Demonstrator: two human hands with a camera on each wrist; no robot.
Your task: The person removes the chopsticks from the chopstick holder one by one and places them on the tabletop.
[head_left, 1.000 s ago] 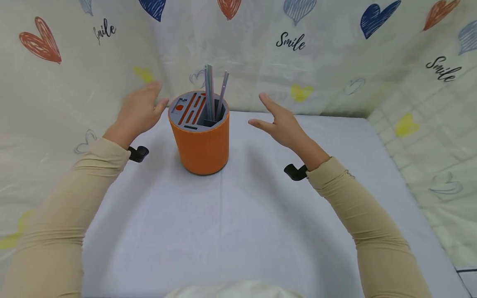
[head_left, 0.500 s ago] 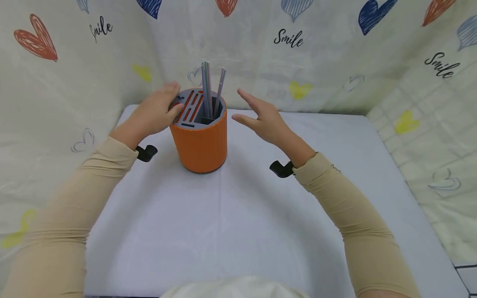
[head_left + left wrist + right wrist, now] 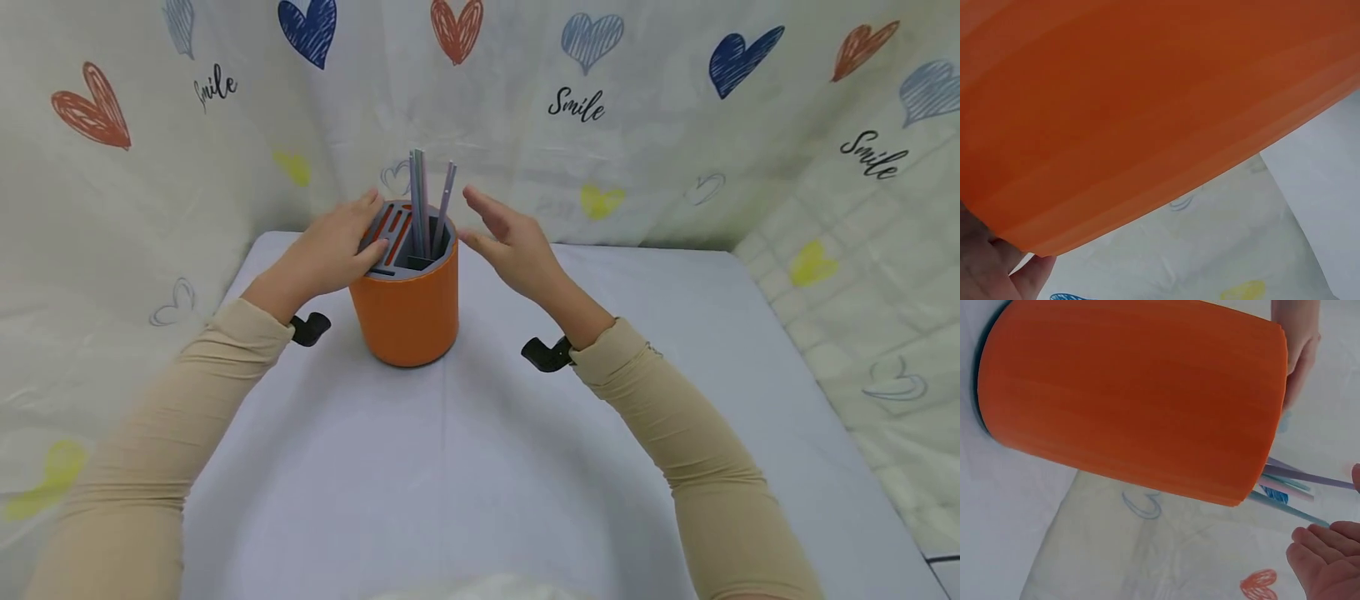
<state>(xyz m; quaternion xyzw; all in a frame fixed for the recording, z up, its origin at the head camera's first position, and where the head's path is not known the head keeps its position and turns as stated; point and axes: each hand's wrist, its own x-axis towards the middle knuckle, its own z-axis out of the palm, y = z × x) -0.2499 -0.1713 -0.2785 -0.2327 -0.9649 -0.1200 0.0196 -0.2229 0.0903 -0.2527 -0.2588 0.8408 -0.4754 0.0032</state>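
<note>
Head view: orange holder (image 3: pixel 405 321) upright on the table (image 3: pixel 442 483), left of centre, near the far edge.
Tabletop: plain white; faint crease running from the holder toward the front; soft arm shadows on either side; right edge slanting down to the lower corner.
Backdrop (image 3: pixel 510 137): pale, slightly rumpled sheeting behind the table and along both sides; faint grid lines at right.
Printed hearts (image 3: pixel 457 32): red, blue and yellow, some only outlined; "Smile" (image 3: pixel 576 105) in black script between them.
Floor (image 3: pixel 947 575): a sliver of white with a dark line, lower right corner.
Holder top: grey insert (image 3: pixel 411 272) with narrow slots, several showing orange.
Thin sticks (image 3: pixel 419 200): pastel, standing in the right-hand compartment; most bunched, the rest leaning right.
Left hand (image 3: pixel 330 247): over the left of the holder's top, fingers extended along the rim, thumb spread toward the front; firmness of contact cannot be told.
Right hand (image 3: pixel 513 250): just beside the right rim, fingers straight, thumb apart, grasping nothing; whether the thumb touches, cannot tell.
Sleeves (image 3: pixel 251 346): beige, both arms; black wrist pieces (image 3: pixel 546 356) at the cuffs.
</note>
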